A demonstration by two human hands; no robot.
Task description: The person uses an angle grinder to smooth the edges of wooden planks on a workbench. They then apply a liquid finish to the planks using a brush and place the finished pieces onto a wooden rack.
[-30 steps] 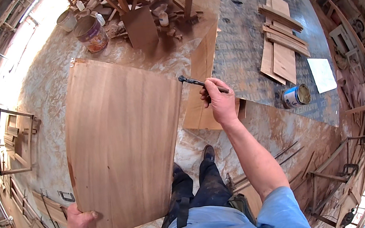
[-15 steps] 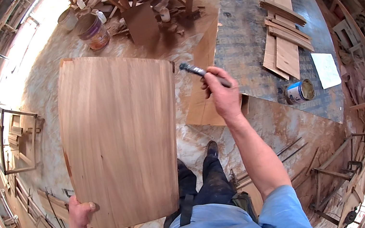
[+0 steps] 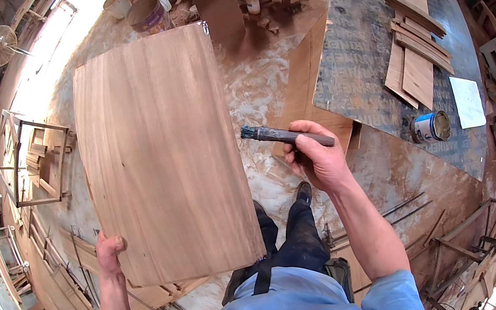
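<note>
A rectangular, pale brown wood panel [image 3: 159, 157] with vertical grain stands raised in front of me, left of centre. My left hand [image 3: 108, 251] grips its lower left edge, thumb on the front face and the other fingers largely hidden behind. My right hand [image 3: 321, 156] is closed around the handle of a dark brush [image 3: 271, 135], whose bristles point left, a short gap from the panel's right edge. A small glossy dark patch shows at the panel's top right corner.
A dark board [image 3: 364, 61] on the right carries stacked planks [image 3: 416, 75], an open blue can [image 3: 430, 127] and white paper [image 3: 468, 99]. Buckets [image 3: 147, 16] and scrap wood lie at the back. A metal frame [image 3: 44, 201] stands left; clamps and bars [image 3: 461, 237] lie lower right.
The panel and my left hand have risen and the panel has straightened. My right hand and brush have moved down since half a second ago, the brush turning closer to horizontal.
</note>
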